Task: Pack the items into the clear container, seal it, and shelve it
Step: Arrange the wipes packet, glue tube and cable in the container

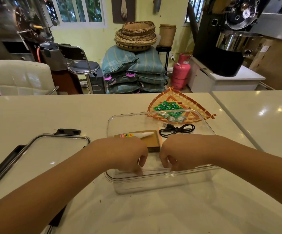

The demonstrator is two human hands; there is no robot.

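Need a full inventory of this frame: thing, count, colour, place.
clear plastic container: 1, transparent, counter centre, open
clear lid with black latches: 1, left of container
white glue tube: 1, on brown card stack, inside container
brown card stack: 1, inside container
black USB cable: 1, coiled, inside container
woven bamboo tray: 1, tan and orange, behind container
green wrapped candies: several, on tray
left hand: fingers curled at container's near wall; grip unclear
right hand: same, beside left
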